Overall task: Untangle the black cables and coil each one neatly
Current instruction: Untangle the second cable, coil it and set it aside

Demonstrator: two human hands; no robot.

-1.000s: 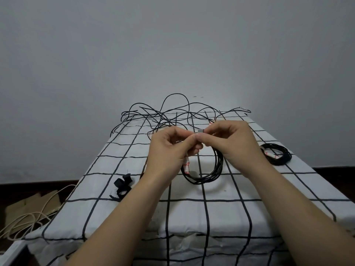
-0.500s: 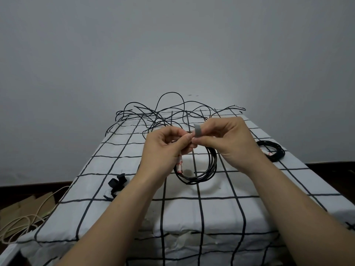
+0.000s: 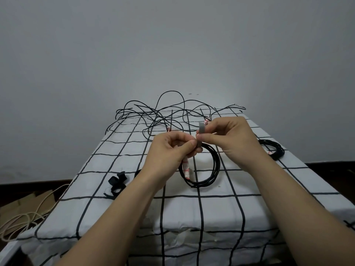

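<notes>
At 12 o'clock on the coil, your right hand has raised its pinched grey strap upright while your left hand grips the coil, so binding looks close.

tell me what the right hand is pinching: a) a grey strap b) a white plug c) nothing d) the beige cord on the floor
a: the right hand pinches the upright grey strap just above the black coil that the left hand holds.
</notes>
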